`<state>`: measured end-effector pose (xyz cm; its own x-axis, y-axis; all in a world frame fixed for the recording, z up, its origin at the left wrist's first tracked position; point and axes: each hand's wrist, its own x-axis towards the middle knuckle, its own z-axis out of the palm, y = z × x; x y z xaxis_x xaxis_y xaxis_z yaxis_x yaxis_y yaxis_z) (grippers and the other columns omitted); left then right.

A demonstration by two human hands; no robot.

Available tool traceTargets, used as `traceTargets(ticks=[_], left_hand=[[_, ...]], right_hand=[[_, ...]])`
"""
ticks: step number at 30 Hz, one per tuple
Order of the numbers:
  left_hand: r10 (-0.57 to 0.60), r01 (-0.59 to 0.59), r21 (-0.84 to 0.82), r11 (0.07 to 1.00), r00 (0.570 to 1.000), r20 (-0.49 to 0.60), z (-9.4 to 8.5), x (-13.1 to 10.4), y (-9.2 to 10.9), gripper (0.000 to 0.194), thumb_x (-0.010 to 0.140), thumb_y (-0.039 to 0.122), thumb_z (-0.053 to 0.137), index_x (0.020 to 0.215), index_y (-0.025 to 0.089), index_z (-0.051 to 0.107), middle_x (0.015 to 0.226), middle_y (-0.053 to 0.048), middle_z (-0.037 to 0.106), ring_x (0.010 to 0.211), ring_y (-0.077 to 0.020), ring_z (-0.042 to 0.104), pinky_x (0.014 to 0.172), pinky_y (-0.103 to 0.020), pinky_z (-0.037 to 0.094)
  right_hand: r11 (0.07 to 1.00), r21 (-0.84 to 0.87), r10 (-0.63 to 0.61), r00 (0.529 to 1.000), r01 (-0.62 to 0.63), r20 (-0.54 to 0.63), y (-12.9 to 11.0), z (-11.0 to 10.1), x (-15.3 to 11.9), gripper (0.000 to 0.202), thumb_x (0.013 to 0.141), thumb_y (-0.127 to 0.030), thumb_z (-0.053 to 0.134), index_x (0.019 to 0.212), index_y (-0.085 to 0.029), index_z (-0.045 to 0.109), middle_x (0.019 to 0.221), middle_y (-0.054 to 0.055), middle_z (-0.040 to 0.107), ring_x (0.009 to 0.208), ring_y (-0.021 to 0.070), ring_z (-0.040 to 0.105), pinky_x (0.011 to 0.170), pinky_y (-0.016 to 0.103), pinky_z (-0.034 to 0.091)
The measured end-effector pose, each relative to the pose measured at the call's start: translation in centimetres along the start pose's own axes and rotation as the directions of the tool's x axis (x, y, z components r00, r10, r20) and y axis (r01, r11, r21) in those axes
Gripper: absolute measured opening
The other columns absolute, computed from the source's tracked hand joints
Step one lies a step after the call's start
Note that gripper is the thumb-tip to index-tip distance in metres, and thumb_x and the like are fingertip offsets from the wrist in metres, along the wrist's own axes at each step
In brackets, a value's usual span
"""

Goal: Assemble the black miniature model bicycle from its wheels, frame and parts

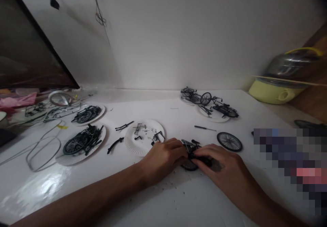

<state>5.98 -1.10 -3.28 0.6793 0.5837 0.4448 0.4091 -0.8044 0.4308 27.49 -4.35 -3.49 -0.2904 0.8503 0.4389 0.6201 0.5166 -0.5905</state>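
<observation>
Right of the plate (131, 141) of small parts (138, 138), we pinch a miniature bicycle (189, 147), left hand (165, 157) and right hand (224, 160) angled inward.

The left hand (163, 157) and right hand (221, 159) are bare and slim-fingered (the forearms (99, 190) bare too), with narrow wrists (143, 174).

There are two hands (165, 154), five paper plates (132, 144), one screwdriver (201, 127) and one yellow pot (270, 92).
</observation>
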Motion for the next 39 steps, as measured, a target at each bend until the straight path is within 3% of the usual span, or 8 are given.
traceTargets(ticks=[7,11,17,21,26,32,36,39], left_hand=[[0.003,-0.003,0.033,0.999,1.000,0.000,-0.1,-0.1,0.3,0.012,0.098,0.020,0.052,0.099,0.015,0.063,0.098,-0.005,0.066,0.087,-0.0147,0.065,0.070,-0.024,0.057],[0.020,-0.020,0.027,0.999,0.999,-0.024,0.0,-0.1,0.1,0.013,0.098,0.020,0.052,0.108,0.016,0.060,0.110,-0.005,0.065,0.092,-0.0139,0.066,0.073,-0.024,0.058],[0.021,-0.021,0.026,0.999,1.000,-0.003,-0.1,0.0,-0.2,0.010,0.098,0.023,0.054,0.102,0.015,0.059,0.104,-0.006,0.067,0.089,-0.0143,0.067,0.075,-0.025,0.058],[0.027,-0.029,0.048,0.998,0.999,0.043,-0.5,0.2,0.0,0.009,0.098,0.021,0.053,0.100,0.015,0.059,0.102,-0.005,0.067,0.088,-0.0146,0.066,0.072,-0.024,0.056],[0.068,-0.073,0.101,0.992,0.996,0.054,-0.6,0.3,0.1,0.015,0.101,0.021,0.046,0.100,0.015,0.060,0.101,-0.004,0.066,0.089,-0.0143,0.065,0.071,-0.023,0.054],[0.094,-0.100,0.134,0.986,0.994,0.050,-0.4,0.0,-0.3,0.016,0.100,0.017,0.046,0.097,0.014,0.062,0.102,-0.004,0.065,0.090,-0.0133,0.064,0.070,-0.022,0.055],[0.213,-0.233,0.239,0.943,0.971,0.104,-1.0,0.1,-0.3,0.019,0.099,0.011,0.043,0.097,0.011,0.062,0.099,-0.008,0.065,0.089,-0.0144,0.064,0.070,-0.024,0.057],[0.312,-0.344,0.360,0.867,0.939,0.144,-1.3,0.3,-0.2,0.023,0.097,0.006,0.041,0.088,0.009,0.061,0.092,-0.008,0.063,0.081,-0.0151,0.062,0.058,-0.024,0.055]], right_hand=[[0.987,-0.069,-0.143,0.987,0.148,0.073,0.3,-0.3,-0.2,0.013,0.091,-0.017,0.060,0.098,-0.024,0.069,0.100,0.004,0.067,0.093,0.0177,0.064,0.080,0.033,0.056],[0.981,-0.103,-0.150,0.980,0.164,0.127,0.4,-0.5,-0.2,0.017,0.094,-0.018,0.055,0.099,-0.024,0.070,0.101,0.005,0.066,0.092,0.0169,0.065,0.077,0.031,0.057],[0.983,-0.140,-0.093,0.978,0.120,0.187,-0.3,-0.8,-0.3,0.019,0.094,-0.015,0.052,0.095,-0.023,0.070,0.101,0.005,0.064,0.094,0.0180,0.064,0.078,0.033,0.057],[0.979,-0.152,-0.117,0.982,0.139,0.146,-0.8,-1.0,-0.1,0.016,0.093,-0.016,0.054,0.091,-0.023,0.068,0.098,0.005,0.063,0.094,0.0196,0.063,0.079,0.035,0.055],[0.992,-0.081,-0.098,0.995,0.097,-0.009,-0.6,-0.6,0.9,0.017,0.092,-0.020,0.058,0.109,-0.024,0.062,0.105,0.006,0.065,0.099,0.0206,0.063,0.086,0.037,0.054],[0.988,-0.002,-0.152,0.988,0.152,0.017,-0.5,-0.1,1.7,0.012,0.091,-0.015,0.058,0.093,-0.023,0.067,0.091,0.002,0.072,0.085,0.0162,0.068,0.076,0.030,0.056],[0.993,-0.013,-0.122,0.993,0.121,-0.007,-0.5,-0.1,1.8,0.009,0.089,-0.017,0.061,0.090,-0.024,0.068,0.087,0.001,0.074,0.081,0.0164,0.070,0.073,0.030,0.057],[0.994,-0.022,-0.112,0.993,0.111,-0.030,-0.5,-0.1,1.8,0.010,0.089,-0.019,0.061,0.090,-0.024,0.070,0.085,0.001,0.075,0.079,0.0172,0.070,0.072,0.031,0.058]])
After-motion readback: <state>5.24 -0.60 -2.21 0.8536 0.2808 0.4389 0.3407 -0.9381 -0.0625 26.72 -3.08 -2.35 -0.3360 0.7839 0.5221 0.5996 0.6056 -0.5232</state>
